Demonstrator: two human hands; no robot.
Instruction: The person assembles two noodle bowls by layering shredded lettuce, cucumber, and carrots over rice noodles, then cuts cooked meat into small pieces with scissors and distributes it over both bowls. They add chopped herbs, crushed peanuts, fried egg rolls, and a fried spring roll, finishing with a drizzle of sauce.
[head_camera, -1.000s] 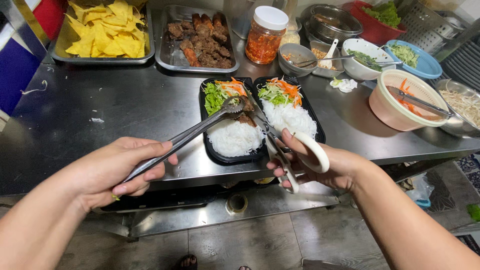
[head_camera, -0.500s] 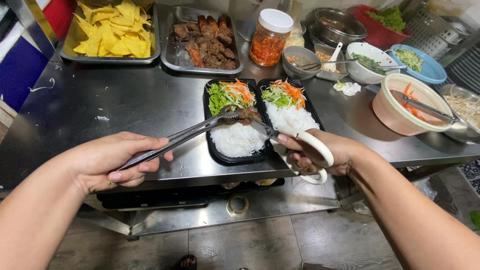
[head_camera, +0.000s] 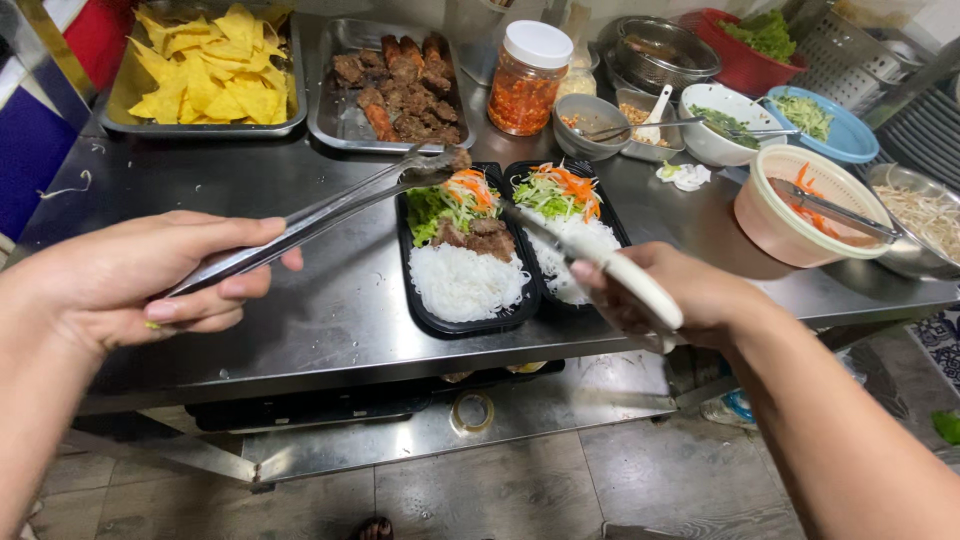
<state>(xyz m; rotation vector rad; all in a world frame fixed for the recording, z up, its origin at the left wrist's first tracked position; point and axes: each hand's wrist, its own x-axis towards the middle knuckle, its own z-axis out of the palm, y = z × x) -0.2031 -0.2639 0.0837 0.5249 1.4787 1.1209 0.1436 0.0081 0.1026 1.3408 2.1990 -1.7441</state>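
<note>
The left hand was clenched around the handles of metal tongs, whose tips reached up and away from it to hover just above the far edge of the nearer meal tray. The right hand gripped the white handles of a pair of scissors, with the blades pointing forward and left over the meat.

Between the two hands, on the steel table, stood two black meal trays side by side. The left tray held white rice noodles, pieces of grilled meat, and shredded greens with carrot. The right tray, just ahead of the right hand, held noodles and the same salad; the scissors partly hid it.

Beyond the right hand sat a pink bowl with a utensil in it. Farther off, past the tong tips, lay a metal pan of grilled meat, a pan of yellow chips to its left, and a white-lidded jar of red chilli sauce to its right.
</note>
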